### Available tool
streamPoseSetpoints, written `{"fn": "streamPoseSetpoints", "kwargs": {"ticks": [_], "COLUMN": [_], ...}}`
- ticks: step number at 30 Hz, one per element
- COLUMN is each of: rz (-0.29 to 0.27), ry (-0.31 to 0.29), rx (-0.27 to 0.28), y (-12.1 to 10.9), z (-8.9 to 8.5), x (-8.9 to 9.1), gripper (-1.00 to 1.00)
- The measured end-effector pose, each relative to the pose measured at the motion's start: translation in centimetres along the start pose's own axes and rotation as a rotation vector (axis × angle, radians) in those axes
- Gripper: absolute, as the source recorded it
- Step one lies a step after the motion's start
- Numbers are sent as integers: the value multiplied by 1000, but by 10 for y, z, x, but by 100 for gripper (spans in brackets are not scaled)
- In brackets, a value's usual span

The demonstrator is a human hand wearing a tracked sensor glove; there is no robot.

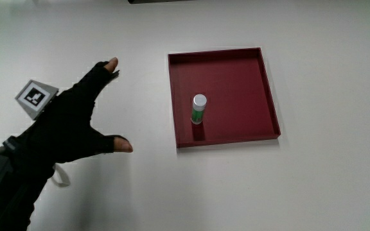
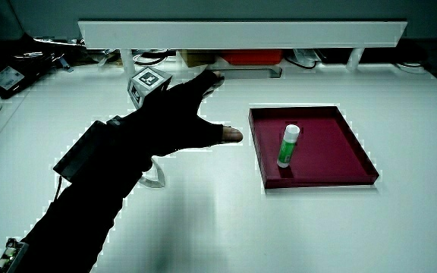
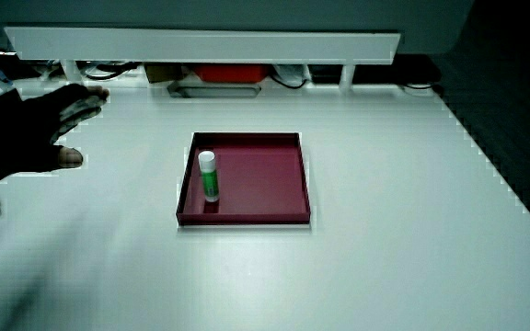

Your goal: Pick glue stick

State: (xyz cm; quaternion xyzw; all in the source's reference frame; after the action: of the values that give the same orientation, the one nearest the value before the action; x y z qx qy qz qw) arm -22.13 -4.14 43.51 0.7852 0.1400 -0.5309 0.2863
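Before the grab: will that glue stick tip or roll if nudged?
The glue stick stands upright in the red tray, tall over a narrow base, so a sideways nudge would probably topple it. Being round, it would likely then roll, though the tray's low walls should stop it. It looks rigid and probably light. The hand is open beside the tray, not touching.

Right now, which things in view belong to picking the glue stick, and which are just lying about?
Belongs to the job:
- glue stick, upright in the tray
- red tray, holding it
- hand, fingers spread, beside the tray, holding nothing

Just lying about:
- low partition, with clutter under it too unclear to name
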Motion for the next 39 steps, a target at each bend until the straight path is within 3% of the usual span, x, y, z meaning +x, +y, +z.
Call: {"fn": "streamPoseSetpoints", "kwargs": {"ticks": [1,5,6,10,14,15,16,17,18,22,27,39], "rz": [65,108,114,134,150,132,143,135,110,134,106,117], "ry": [47,-13,9,-10,-67,-108,-113,-61,-97,-50,-67,-90], "rx": [-3,-24,-26,-37,-61,-74,-81,-72,-86,-84,-77,-83], "y": [2,15,19,33,46,50,55,59,63,73,83,98], "z": [-2,-16,-19,-31,-45,-50,-55,-58,-63,-75,-83,-103], "x": [0,-4,-6,-5,-2,-5,-8,-13,-16,-26,-30,-36], "gripper": [0,0,0,0,0,0,0,0,0,0,0,0]}}
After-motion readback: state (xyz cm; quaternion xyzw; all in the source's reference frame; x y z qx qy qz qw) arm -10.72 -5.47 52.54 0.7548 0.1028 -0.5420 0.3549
